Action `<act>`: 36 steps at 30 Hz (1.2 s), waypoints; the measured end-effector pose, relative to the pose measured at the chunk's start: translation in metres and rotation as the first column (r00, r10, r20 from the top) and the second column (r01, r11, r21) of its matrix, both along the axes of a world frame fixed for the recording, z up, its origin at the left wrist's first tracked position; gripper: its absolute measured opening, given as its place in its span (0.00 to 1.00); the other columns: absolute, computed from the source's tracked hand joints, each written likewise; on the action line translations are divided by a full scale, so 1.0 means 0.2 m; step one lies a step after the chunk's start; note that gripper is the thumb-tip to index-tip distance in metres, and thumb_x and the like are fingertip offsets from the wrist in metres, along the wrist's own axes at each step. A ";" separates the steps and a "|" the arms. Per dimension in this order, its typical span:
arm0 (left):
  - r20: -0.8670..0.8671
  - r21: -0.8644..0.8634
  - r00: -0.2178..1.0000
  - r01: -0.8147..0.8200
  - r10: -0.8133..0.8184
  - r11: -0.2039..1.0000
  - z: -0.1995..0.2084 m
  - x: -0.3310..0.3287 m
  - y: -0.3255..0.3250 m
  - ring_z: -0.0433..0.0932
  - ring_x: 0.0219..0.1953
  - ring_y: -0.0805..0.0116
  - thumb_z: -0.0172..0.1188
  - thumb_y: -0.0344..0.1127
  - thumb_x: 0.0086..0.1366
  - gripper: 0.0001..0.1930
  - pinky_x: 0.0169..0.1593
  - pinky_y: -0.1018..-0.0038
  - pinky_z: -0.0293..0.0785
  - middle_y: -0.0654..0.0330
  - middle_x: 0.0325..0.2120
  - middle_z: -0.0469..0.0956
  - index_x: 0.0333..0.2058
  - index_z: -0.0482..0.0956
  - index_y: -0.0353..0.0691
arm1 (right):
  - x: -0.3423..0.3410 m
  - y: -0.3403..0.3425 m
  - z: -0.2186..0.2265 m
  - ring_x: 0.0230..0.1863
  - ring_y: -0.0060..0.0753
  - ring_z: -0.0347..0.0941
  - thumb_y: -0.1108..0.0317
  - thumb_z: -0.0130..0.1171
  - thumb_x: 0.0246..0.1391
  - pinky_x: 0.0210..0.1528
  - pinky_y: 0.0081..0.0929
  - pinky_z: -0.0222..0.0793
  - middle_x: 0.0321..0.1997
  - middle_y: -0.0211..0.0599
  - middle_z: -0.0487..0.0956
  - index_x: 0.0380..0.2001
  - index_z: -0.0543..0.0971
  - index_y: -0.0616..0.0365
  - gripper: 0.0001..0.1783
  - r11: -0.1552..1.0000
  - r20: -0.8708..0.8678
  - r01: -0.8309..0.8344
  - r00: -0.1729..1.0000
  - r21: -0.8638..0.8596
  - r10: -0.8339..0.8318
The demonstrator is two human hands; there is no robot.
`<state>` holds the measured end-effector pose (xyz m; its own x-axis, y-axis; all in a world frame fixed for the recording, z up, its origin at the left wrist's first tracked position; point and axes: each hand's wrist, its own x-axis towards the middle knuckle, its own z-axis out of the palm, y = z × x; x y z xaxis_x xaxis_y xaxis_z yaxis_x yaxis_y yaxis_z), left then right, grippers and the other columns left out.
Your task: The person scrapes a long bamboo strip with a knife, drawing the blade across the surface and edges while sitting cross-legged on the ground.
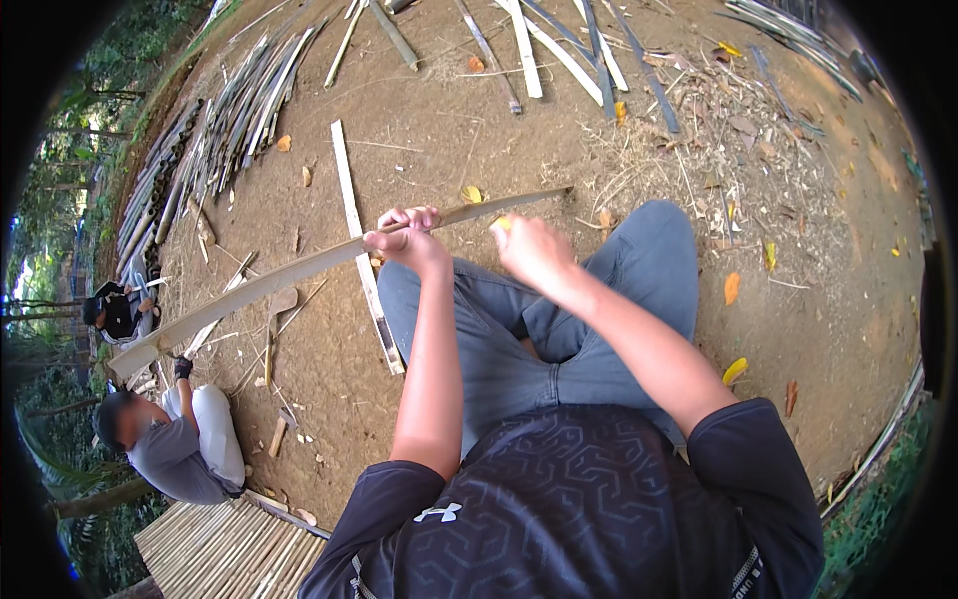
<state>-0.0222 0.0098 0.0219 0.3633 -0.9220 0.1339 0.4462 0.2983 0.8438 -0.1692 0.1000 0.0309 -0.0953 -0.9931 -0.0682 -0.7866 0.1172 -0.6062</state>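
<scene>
A long split bamboo strip [269, 283] runs slantwise across the space before me, from far left to above my knees. My left hand [411, 243] is closed around it near its middle. Just right of it, my right hand [539, 258] is curled into a fist beneath the strip's tapering right part. A small yellow bit [504, 223] shows at its fingers; what it belongs to is hidden. Under the held strip, a pale flat slat [349, 195] lies on the ground beside my left knee.
At left sit a co-worker in grey [190, 439] and another person in black [125, 309]. A hatchet [282, 302] and a hammer [278, 435] lie nearby. Bamboo poles [239, 110] are heaped at far left, slats [525, 50] ahead, shavings [738, 150] at right. A bamboo mat [230, 549] is at lower left.
</scene>
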 end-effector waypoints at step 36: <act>0.024 0.001 1.000 0.002 -0.002 1.000 0.08 -0.07 0.00 0.60 0.15 0.69 0.35 0.87 0.48 0.43 0.27 0.66 0.71 0.64 0.12 0.56 0.20 0.56 0.43 | -0.10 0.01 -0.21 0.24 0.46 0.79 0.56 0.43 0.68 0.28 0.44 0.75 0.22 0.47 0.80 0.34 0.79 0.64 0.23 0.975 0.106 0.198 0.972 0.105 -0.209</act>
